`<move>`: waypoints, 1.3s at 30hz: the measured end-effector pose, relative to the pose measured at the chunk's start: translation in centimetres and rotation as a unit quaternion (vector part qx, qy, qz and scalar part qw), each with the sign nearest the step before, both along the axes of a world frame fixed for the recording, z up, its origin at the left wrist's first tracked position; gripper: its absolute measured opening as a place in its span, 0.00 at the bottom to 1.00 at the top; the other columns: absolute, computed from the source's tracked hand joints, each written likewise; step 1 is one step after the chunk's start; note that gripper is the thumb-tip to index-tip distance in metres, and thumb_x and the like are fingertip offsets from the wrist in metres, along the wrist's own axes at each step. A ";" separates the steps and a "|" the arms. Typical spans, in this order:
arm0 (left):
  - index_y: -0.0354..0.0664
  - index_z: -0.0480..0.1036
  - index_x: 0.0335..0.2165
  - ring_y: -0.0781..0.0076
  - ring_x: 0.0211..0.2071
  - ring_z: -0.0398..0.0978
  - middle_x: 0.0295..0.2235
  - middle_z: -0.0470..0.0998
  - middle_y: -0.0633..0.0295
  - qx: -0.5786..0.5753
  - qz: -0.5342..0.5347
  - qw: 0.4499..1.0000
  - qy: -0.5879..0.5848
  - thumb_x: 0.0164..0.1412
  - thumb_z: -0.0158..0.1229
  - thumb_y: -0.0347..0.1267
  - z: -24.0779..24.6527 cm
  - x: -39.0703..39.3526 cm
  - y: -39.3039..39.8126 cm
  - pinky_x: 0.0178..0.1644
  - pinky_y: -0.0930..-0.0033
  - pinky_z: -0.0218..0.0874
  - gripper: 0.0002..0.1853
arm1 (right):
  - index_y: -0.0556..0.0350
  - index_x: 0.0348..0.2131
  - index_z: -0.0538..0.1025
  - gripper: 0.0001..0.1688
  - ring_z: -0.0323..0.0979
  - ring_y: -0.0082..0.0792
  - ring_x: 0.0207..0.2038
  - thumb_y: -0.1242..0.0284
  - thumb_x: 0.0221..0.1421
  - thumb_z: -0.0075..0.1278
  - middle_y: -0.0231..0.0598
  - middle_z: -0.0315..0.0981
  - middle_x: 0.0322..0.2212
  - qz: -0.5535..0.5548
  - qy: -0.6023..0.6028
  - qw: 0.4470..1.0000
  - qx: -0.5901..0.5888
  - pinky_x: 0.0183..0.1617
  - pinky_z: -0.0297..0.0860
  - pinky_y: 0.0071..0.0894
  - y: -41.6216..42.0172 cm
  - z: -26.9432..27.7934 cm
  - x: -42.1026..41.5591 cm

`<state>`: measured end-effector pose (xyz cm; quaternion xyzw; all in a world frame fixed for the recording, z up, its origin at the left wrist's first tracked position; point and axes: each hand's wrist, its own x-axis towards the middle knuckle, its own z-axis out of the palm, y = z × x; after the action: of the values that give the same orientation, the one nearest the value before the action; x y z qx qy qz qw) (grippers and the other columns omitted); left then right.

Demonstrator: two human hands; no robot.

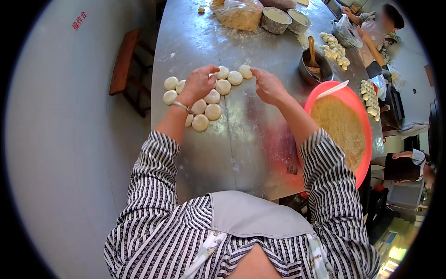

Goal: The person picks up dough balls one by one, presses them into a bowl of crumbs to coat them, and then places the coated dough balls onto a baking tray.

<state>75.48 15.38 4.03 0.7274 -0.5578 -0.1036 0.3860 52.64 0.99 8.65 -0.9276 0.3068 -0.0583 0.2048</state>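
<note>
My left hand reaches over a cluster of flattened dough rounds on the metal table. Its index fingertip meets the left edge of one dough round, and the palm covers part of the cluster. On the other side, my right hand has a fingertip against the rightmost dough round, its remaining fingers curled under. Between the two hands lies another dough round. More rounds, such as a dough round at the near end, sit close together beneath my left wrist.
Right of my arm stands a pink basin of tan grains with a white strip. Behind it, a pot holds a wooden-handled brush. Bagged dough and metal bowls sit farther back. Another person works at right.
</note>
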 end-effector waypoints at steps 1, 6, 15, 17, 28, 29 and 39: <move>0.43 0.79 0.49 0.53 0.41 0.81 0.45 0.84 0.52 0.028 -0.013 0.999 -0.013 0.65 0.56 0.34 0.4 -0.1 -1.1 0.50 0.58 0.72 0.16 | 0.56 0.63 0.67 0.31 0.67 0.53 0.62 0.79 0.61 0.44 0.55 0.68 0.60 0.004 0.027 0.999 -0.018 0.64 0.65 0.46 -1.2 -0.9 0.8; 0.47 0.79 0.49 0.48 0.47 0.79 0.44 0.84 0.54 0.152 -0.084 0.979 -0.102 0.64 0.55 0.35 0.5 -0.4 -7.4 0.55 0.54 0.69 0.17 | 0.49 0.68 0.62 0.39 0.61 0.49 0.67 0.77 0.59 0.48 0.51 0.62 0.65 0.044 0.118 0.991 -0.037 0.68 0.63 0.42 -5.4 -3.3 5.2; 0.42 0.80 0.39 0.47 0.41 0.80 0.37 0.83 0.48 0.283 -0.193 0.925 -0.164 0.47 0.68 0.35 -0.4 -1.9 -11.7 0.45 0.51 0.71 0.18 | 0.55 0.44 0.79 0.22 0.72 0.53 0.54 0.69 0.47 0.60 0.53 0.77 0.45 -0.016 0.176 0.984 -0.024 0.55 0.71 0.46 -5.4 -2.1 3.1; 0.42 0.79 0.35 0.45 0.41 0.79 0.36 0.82 0.47 0.203 -0.186 0.951 -0.139 0.44 0.69 0.35 -1.4 -1.7 -11.4 0.45 0.51 0.70 0.17 | 0.57 0.38 0.79 0.18 0.74 0.52 0.51 0.69 0.46 0.60 0.53 0.79 0.41 -0.061 0.105 0.993 -0.011 0.51 0.71 0.45 -3.3 -1.7 1.7; 0.37 0.70 0.39 0.79 0.34 0.76 0.33 0.78 0.63 0.119 -0.232 0.883 0.390 0.59 0.66 0.28 7.1 -12.4 -6.8 0.37 0.73 0.73 0.13 | 0.60 0.48 0.75 0.22 0.79 0.27 0.39 0.71 0.56 0.61 0.38 0.81 0.37 -0.201 -0.268 0.856 0.393 0.45 0.75 0.30 10.7 9.6 -22.0; 0.37 0.70 0.39 0.79 0.34 0.76 0.34 0.78 0.63 0.113 -0.256 0.870 0.407 0.59 0.67 0.28 9.0 -16.0 -7.4 0.37 0.72 0.74 0.13 | 0.60 0.48 0.75 0.22 0.79 0.27 0.40 0.72 0.56 0.61 0.39 0.81 0.38 -0.238 -0.282 0.847 0.383 0.45 0.76 0.30 10.2 10.4 -25.9; 0.39 0.75 0.43 0.54 0.42 0.79 0.38 0.79 0.52 0.031 -0.438 0.894 -0.090 0.51 0.68 0.35 8.0 -33.9 -13.3 0.48 0.56 0.70 0.21 | 0.51 0.50 0.77 0.16 0.78 0.45 0.46 0.71 0.62 0.56 0.42 0.77 0.45 -0.272 0.038 0.952 -0.136 0.52 0.75 0.43 3.4 2.7 -39.8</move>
<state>41.58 2.09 12.01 0.4275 -0.8487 -0.2129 0.2271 12.82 4.36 11.32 -0.8299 0.5439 -0.1177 0.0409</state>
